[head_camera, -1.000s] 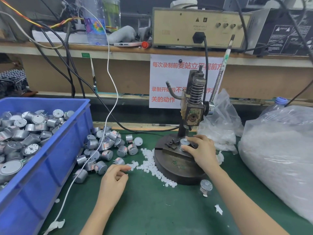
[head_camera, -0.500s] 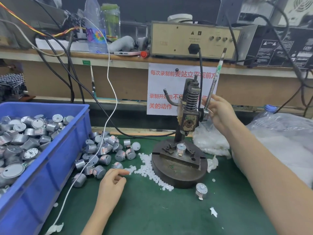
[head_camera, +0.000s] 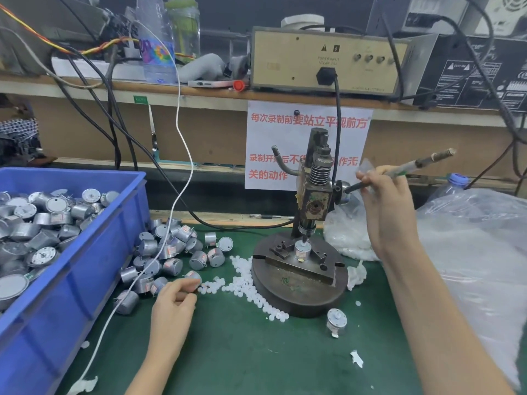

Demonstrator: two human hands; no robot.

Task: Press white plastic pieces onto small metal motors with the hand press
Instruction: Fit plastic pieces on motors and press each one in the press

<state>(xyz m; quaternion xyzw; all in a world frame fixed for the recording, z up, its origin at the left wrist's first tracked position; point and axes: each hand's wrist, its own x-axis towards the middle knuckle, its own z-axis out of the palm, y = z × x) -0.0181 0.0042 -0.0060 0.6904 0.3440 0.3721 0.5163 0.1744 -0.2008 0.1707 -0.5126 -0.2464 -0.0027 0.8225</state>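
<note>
motor: upright in fixture on hand press base, directly under ram | right hand: wrapped round lever | left hand: on bench, fingers curled at white plastic pieces, pinch not determinable | loose motors: heaped beside blue bin
</note>
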